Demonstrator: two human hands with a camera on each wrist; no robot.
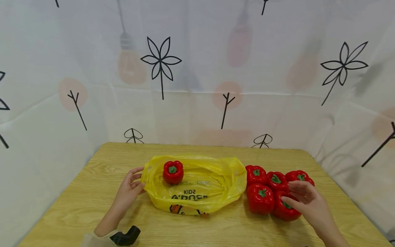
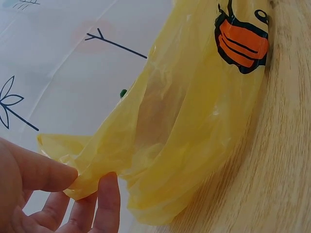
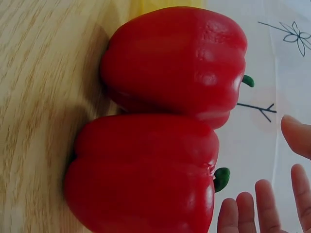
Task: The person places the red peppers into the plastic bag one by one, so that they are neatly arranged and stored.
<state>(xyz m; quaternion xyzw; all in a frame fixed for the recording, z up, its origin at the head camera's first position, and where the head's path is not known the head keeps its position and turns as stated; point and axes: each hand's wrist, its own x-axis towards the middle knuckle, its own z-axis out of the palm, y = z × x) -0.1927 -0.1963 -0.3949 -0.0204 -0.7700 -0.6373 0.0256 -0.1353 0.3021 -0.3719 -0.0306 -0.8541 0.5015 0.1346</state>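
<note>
On the wooden table (image 1: 92,192), at the left, the left hand (image 1: 129,190) pinches the edge of the yellow bag (image 1: 197,187). The left wrist view shows the thumb (image 2: 39,170) and a fingertip closed on a fold of the thin plastic, the other fingers loosely bent below it. The bag lies flat and crumpled on the table, its mouth toward the far side, black lettering and an orange print on its near part. One red pepper (image 1: 173,172) sits upright on the bag near its left end, green stem up, just beside the pinching fingers.

Right of the bag stands a cluster of five peppers (image 1: 260,198), all upright and touching one another, the nearest-left one just beside the bag's right edge. The right hand (image 1: 305,199) hovers over the near-right pepper (image 1: 285,208), fingers spread and slightly curved, gripping nothing; whether the fingertips touch its skin cannot be told. In the right wrist view the fingers (image 3: 265,204) stand apart from the two peppers filling the frame. A patterned white cloth (image 1: 197,68) hangs behind the table.
</note>
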